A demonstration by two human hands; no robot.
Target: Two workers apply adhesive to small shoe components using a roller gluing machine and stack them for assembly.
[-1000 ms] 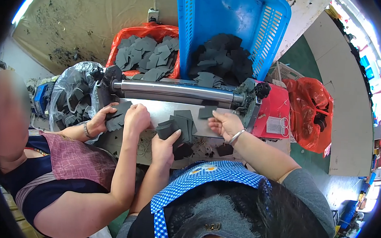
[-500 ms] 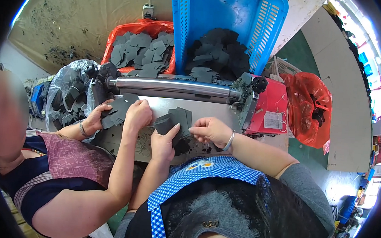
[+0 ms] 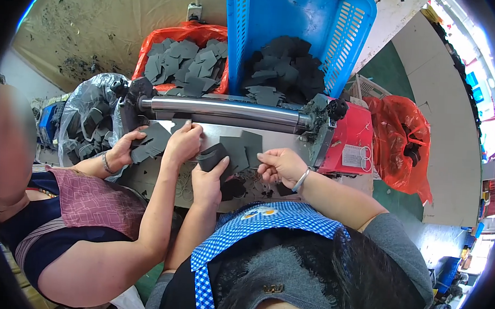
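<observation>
My left hand [image 3: 207, 185] is closed round a fanned stack of dark grey sheet pieces [image 3: 233, 154], its thumb pressing on the near ones. My right hand [image 3: 283, 166], a silver bangle at its wrist, pinches the edge of the stack's outermost piece [image 3: 252, 147]. Both hands are over the front of a machine's metal plate [image 3: 220, 132], below its shiny roller [image 3: 227, 112]. To my left, a co-worker's hand [image 3: 122, 149] holds another bundle of grey pieces [image 3: 152, 144]. The co-worker's other hand [image 3: 185, 142] holds a single piece [image 3: 180, 121] against the plate near the roller.
Behind the roller stand a blue basket [image 3: 348, 42] with dark pieces and a red bag [image 3: 147, 44] full of grey ones. A clear bag [image 3: 70, 111] of pieces sits far left. The machine's red side [image 3: 352, 132] and another red bag [image 3: 390, 145] are at right.
My right hand has moved slightly right, and the pinched piece now stands further out from the stack. The co-worker's nearer hand has brought a single piece up to the roller.
</observation>
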